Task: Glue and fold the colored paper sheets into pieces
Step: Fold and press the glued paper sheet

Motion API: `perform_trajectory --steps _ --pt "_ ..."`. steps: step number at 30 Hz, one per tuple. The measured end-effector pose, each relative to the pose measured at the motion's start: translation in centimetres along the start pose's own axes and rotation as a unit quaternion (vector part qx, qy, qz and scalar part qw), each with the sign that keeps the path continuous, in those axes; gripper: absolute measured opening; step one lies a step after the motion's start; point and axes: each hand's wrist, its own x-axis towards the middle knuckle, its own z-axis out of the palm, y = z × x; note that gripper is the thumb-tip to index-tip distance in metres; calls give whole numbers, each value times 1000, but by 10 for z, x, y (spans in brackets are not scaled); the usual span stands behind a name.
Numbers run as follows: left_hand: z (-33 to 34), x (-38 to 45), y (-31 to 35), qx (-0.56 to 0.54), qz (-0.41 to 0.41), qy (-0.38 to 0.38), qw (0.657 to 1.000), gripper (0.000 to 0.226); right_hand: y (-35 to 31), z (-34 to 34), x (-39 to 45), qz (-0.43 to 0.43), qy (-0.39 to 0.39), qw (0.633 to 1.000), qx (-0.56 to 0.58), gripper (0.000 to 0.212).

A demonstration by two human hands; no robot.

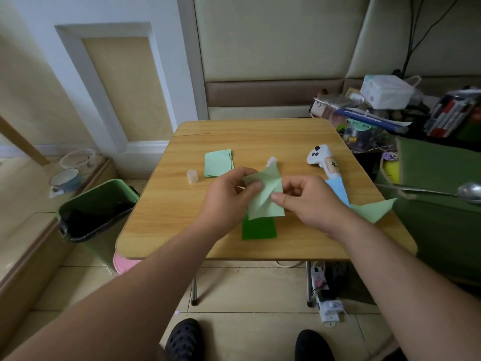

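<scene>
Holding a creased light green paper sheet above the middle of the wooden desk, the person pinches it from both sides. The left hand curls its fingers round the sheet's left edge, thumb on top. The right hand grips the right edge, its thumb pressed on the paper and the other fingers bent behind it. Fold lines cross the sheet near the middle.

Under the held sheet a dark green paper lies flat on the desk. A stack of light green sheets rests farther back on the left, with a small clear cap just beside it. The white tip of a glue stick shows behind the held sheet. On the right lie a white controller, a blue paper and a folded light green piece at the desk's edge. A green bin stands on the floor left of the desk.
</scene>
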Motion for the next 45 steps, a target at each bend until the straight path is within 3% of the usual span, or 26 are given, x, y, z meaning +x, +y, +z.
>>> perform_trajectory --steps 3,6,13,20,25,32,45 --pt "-8 -3 1 -103 -61 -29 992 36 3 11 3 29 20 997 71 4" --pt "-18 -6 -4 -81 -68 -64 992 67 11 18 7 56 38 994 82 5" --pt "-27 -10 -23 102 -36 -89 990 26 17 25 6 50 4 998 27 5" --pt "-29 -14 -16 47 -65 -85 993 35 17 24 6 6 45 998 -30 10" --pt "-31 -18 -13 137 -49 -127 981 43 13 22 2 -18 92 987 -130 24" --pt "-33 -17 -17 134 -43 -124 982 41 20 16 3 -2 23 996 -91 20" --pt "-33 -16 -24 148 -33 -151 977 40 16 13 -2 10 -43 987 -151 50"
